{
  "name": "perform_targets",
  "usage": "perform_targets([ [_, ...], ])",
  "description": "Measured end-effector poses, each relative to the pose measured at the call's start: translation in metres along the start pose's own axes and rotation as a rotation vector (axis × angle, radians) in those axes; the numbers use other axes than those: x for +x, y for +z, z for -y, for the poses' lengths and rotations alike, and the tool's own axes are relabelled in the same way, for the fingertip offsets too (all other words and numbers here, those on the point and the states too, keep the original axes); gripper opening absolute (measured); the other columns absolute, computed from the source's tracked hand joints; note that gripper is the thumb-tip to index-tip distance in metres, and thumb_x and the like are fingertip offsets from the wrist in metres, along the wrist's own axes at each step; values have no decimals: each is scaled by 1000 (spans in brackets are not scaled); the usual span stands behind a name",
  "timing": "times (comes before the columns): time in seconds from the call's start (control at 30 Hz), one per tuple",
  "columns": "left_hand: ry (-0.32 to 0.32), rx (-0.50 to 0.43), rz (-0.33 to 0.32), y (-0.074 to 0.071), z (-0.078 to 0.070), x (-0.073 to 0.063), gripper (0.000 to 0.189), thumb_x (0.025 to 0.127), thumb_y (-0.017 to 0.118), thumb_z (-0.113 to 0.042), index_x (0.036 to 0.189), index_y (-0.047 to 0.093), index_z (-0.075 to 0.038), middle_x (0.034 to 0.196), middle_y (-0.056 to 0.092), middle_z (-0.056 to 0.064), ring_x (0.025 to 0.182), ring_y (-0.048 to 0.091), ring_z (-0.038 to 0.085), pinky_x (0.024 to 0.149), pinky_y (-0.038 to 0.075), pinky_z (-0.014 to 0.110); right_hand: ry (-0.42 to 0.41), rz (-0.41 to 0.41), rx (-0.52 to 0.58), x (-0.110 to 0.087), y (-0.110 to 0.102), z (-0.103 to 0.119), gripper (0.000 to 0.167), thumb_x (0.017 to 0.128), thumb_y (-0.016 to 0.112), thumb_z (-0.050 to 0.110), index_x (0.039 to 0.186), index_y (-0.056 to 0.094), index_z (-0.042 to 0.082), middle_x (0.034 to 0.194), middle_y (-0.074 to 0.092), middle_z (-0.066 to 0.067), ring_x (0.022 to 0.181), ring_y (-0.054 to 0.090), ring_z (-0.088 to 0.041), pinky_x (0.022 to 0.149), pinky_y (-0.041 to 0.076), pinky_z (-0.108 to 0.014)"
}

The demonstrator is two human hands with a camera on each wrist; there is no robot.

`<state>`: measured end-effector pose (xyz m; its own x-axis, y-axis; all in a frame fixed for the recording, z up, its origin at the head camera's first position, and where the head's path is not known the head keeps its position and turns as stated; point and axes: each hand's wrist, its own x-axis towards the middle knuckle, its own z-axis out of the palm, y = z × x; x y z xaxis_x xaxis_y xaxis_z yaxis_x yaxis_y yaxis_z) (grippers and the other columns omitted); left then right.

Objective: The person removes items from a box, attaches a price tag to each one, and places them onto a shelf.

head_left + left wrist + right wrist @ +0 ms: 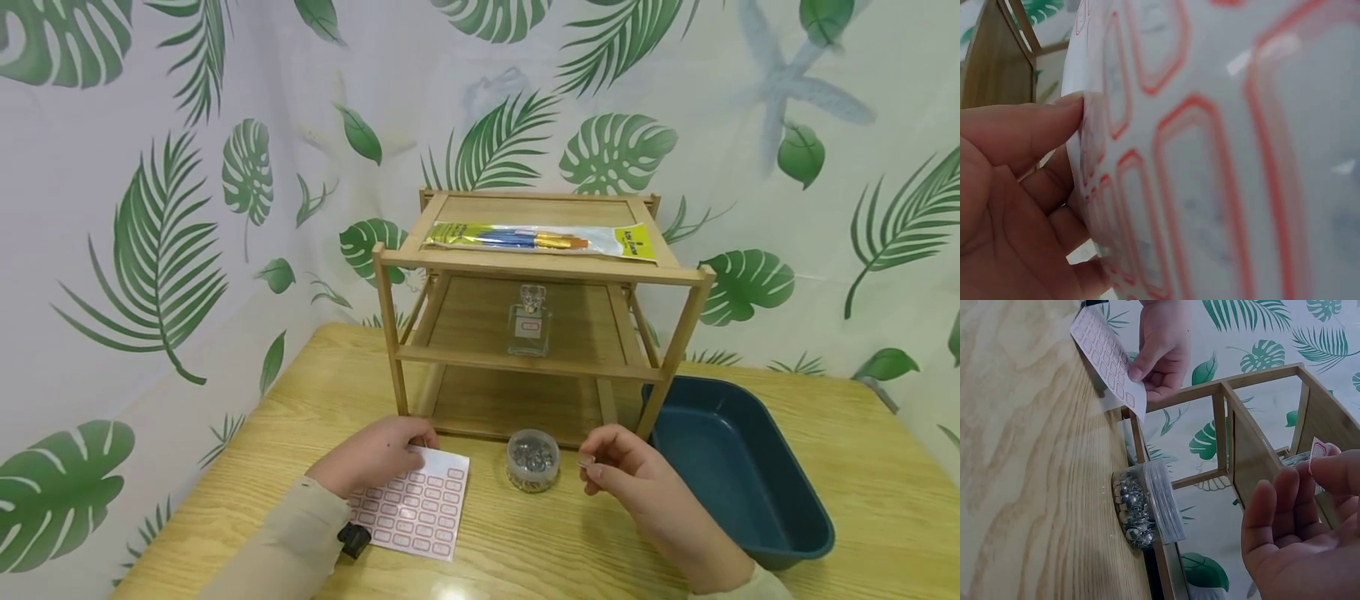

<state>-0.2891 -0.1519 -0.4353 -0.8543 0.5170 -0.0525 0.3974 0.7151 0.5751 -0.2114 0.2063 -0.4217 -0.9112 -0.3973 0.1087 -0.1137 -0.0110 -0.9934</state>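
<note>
Nearby, clear tub (532, 459) full of metal pins (1134, 512)

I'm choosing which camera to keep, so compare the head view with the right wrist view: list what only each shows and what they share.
Only the head view shows the blue tub, the perfume bottle on the middle shelf and the packet of brushes on top.

Only the right wrist view shows a small red-edged label pinched at the right hand's fingertips.

Both show the left hand holding the label sheet, the clear tub of metal pins, the wooden shelf and the table.
</note>
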Motion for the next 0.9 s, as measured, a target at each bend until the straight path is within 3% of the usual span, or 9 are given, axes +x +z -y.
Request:
perform_targets([
  [0.2,-87,-13,-26,0,19,0,27,93,65,-3,114,70,-19,113,67,1,96,58,19,87,50,44,41,-62,-95,0,2,0,26,103,60,14,122,54,-4,106,58,-12,94,61,-26,84,55,-37],
  [0.43,-131,-10,-20,-2,22,3,29,91,68,-2,114,70,-19,114,66,1,95,56,19,89,49,44,88,-70,-150,1,0,-4,22,103,60,14,110,57,-7,108,59,-19,96,61,-30,84,54,-37],
  [0.73,-30,94,33,-3,19,6,35,87,69,1,118,72,-15,117,66,4,109,59,24,96,48,46,100,-102,-266,4,-1,-13,22,101,64,14,111,61,-5,106,62,-21,92,62,-28,81,55,-37],
  [0.9,-13,148,10,-3,8,5,38,89,73,-7,126,69,-14,121,65,7,115,59,28,100,46,49,100,-149,-402,7,2,-14,20,97,68,10,113,61,0,93,61,-12,78,59,-21,67,52,-31],
])
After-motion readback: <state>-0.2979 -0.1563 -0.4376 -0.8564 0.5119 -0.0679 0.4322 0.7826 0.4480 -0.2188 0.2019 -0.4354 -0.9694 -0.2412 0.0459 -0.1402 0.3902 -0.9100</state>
